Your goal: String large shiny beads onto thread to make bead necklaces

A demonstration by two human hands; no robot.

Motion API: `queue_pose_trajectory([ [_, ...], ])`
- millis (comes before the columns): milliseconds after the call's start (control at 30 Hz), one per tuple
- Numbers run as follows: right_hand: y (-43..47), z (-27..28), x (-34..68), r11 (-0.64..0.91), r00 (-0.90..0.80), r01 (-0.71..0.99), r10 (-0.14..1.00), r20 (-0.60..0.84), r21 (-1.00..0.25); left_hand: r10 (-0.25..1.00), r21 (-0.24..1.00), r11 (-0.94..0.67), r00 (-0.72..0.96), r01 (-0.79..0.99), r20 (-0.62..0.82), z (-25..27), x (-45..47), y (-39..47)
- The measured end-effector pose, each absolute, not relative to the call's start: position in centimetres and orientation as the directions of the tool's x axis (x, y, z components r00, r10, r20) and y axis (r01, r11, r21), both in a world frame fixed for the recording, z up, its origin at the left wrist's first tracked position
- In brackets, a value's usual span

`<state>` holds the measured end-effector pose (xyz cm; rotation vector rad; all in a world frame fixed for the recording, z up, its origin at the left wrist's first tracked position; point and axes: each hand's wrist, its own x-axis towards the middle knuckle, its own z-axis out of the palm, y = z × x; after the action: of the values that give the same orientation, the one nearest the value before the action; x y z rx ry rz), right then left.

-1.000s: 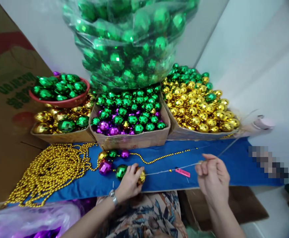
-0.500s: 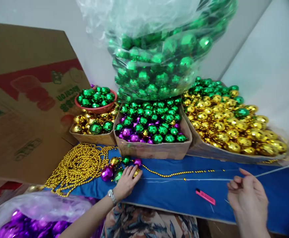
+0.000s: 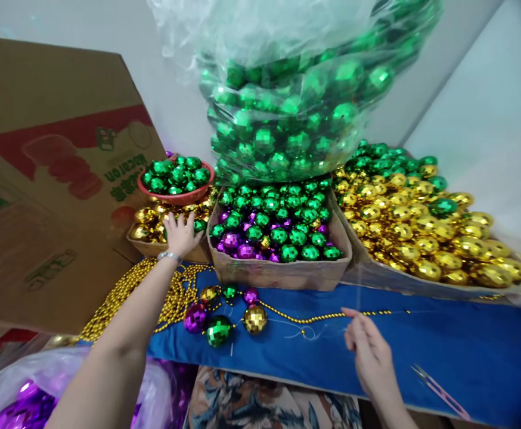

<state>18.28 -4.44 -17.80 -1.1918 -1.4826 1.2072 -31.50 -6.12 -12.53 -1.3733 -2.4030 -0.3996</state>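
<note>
My left hand [image 3: 182,233] reaches over a small cardboard box [image 3: 189,252] of gold and green faceted balls, its fingers spread. My right hand [image 3: 368,345] is above the blue cloth, thumb and fingers pinched together; what they hold, if anything, I cannot make out. Left of it, a loose clear thread [image 3: 307,335] curls on the cloth. A bead string [image 3: 318,316] of small gold beads runs to a purple ball [image 3: 251,296]. Close by are a large gold ball [image 3: 255,320], a large green ball [image 3: 218,331] and a large purple ball [image 3: 195,318].
Behind stand a middle box [image 3: 278,275] of green and purple balls and a heap of gold balls [image 3: 425,244]. A red bowl [image 3: 180,198] sits on the left box. Gold bead strands [image 3: 121,295] lie left. A pink tool with two thin tips [image 3: 442,393] lies right.
My left hand has moved from the strung balls up and left to the small box. The right hand has moved left, and the taut line is now slack. The pink object appears further right.
</note>
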Motion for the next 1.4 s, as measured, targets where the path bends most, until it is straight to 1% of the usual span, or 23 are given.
queue_pose_trajectory([
  [100, -5.3, -17.6, 16.7, 0.143, -0.331, 0.268, 0.943, 0.048, -0.953, 0.841, -0.027, 0.480, -0.451, 0.877, 0.299, -12.5, -33.4, -4.6],
  [167, -5.8, -17.2, 15.8, 0.208, -0.402, 0.329, 0.913, 0.062, -0.921, 0.853, -0.013, 0.453, -0.429, 0.892, 0.298, -12.0, -33.1, -4.7],
  [200, -6.0, -17.0, 15.4, 0.253, -0.439, 0.348, 0.895, 0.082, -0.903, 0.842, 0.031, 0.441, -0.425, 0.897, 0.331, -11.6, -32.7, -5.2],
  [233, -6.3, -16.8, 15.1, 0.307, -0.474, 0.353, 0.873, 0.114, -0.884, 0.817, 0.105, 0.426, -0.432, 0.899, 0.381, -11.1, -31.9, -5.9],
  [267, -6.5, -16.6, 14.7, 0.370, -0.511, 0.345, 0.845, 0.158, -0.863, 0.781, 0.212, 0.400, -0.453, 0.891, 0.430, -10.5, -30.9, -6.8],
  [300, -6.8, -16.5, 14.3, 0.435, -0.547, 0.326, 0.811, 0.208, -0.839, 0.740, 0.352, 0.353, -0.489, 0.867, 0.462, -10.0, -29.7, -7.9],
  [333, -7.0, -16.4, 14.0, 0.498, -0.581, 0.302, 0.773, 0.257, -0.813, 0.704, 0.519, 0.277, -0.538, 0.809, 0.463, -9.5, -28.2, -9.1],
  [367, -7.2, -16.2, 13.6, 0.554, -0.611, 0.279, 0.732, 0.301, -0.784, 0.692, 0.693, 0.175, -0.588, 0.700, 0.419, -9.1, -26.6, -10.3],
  [400, -7.4, -16.1, 13.3, 0.603, -0.636, 0.260, 0.694, 0.336, -0.754, 0.712, 0.854, 0.052, -0.619, 0.517, 0.332, -9.0, -24.8, -11.5],
  [433, -7.5, -16.0, 13.0, 0.644, -0.657, 0.248, 0.661, 0.363, -0.724, 0.744, 0.959, -0.056, -0.629, 0.277, 0.225, -9.0, -23.0, -12.6],
  [467, -7.7, -15.9, 12.7, 0.679, -0.673, 0.242, 0.632, 0.384, -0.693, 0.781, 0.992, -0.121, -0.613, 0.036, 0.117, -9.3, -21.3, -13.6],
  [500, -7.8, -15.7, 12.4, 0.709, -0.688, 0.242, 0.607, 0.398, -0.663, 0.809, 0.974, -0.148, -0.588, -0.172, 0.019, -9.7, -19.6, -14.3],
  [533, -7.8, -15.6, 12.3, 0.735, -0.702, 0.244, 0.584, 0.408, -0.633, 0.826, 0.928, -0.147, -0.559, -0.342, -0.075, -10.3, -18.2, -14.9],
  [567, -7.9, -15.5, 12.1, 0.758, -0.715, 0.247, 0.563, 0.414, -0.604, 0.832, 0.873, -0.131, -0.531, -0.470, -0.161, -11.0, -17.0, -15.2],
  [633, -8.0, -15.4, 12.1, 0.789, -0.737, 0.259, 0.534, 0.414, -0.557, 0.823, 0.766, -0.085, -0.478, -0.637, -0.306, -12.3, -15.3, -15.5],
  [700, -8.1, -15.4, 12.3, 0.804, -0.746, 0.276, 0.524, 0.410, -0.527, 0.814, 0.691, -0.051, -0.431, -0.721, -0.390, -13.4, -14.4, -15.5],
  [800, -8.2, -15.6, 12.6, 0.804, -0.743, 0.304, 0.536, 0.400, -0.511, 0.826, 0.662, -0.022, -0.386, -0.749, -0.410, -14.3, -13.9, -15.3],
  [1033, -8.0, -16.0, 13.2, 0.819, -0.753, 0.341, 0.532, 0.387, -0.461, 0.848, 0.681, 0.002, -0.360, -0.732, -0.389, -14.4, -13.3, -15.2],
  [1100, -7.9, -16.1, 13.3, 0.839, -0.758, 0.360, 0.518, 0.396, -0.409, 0.866, 0.735, -0.011, -0.374, -0.678, -0.332, -14.1, -12.9, -15.2],
  [1167, -7.8, -16.3, 13.2, 0.859, -0.762, 0.383, 0.502, 0.408, -0.340, 0.896, 0.814, -0.030, -0.376, -0.580, -0.235, -13.8, -12.1, -15.3],
  [1233, -7.8, -16.6, 13.1, 0.869, -0.766, 0.389, 0.490, 0.416, -0.306, 0.925, 0.883, -0.033, -0.349, -0.468, -0.150, -13.6, -11.2, -15.4],
  [1333, -7.8, -17.1, 12.8, 0.860, -0.766, 0.360, 0.493, 0.412, -0.361, 0.953, 0.943, -0.002, -0.285, -0.333, -0.099, -13.8, -10.0, -15.8],
  [1400, -7.9, -17.3, 12.7, 0.844, -0.762, 0.334, 0.504, 0.407, -0.420, 0.964, 0.955, 0.005, -0.254, -0.296, -0.083, -14.0, -9.4, -15.9],
])
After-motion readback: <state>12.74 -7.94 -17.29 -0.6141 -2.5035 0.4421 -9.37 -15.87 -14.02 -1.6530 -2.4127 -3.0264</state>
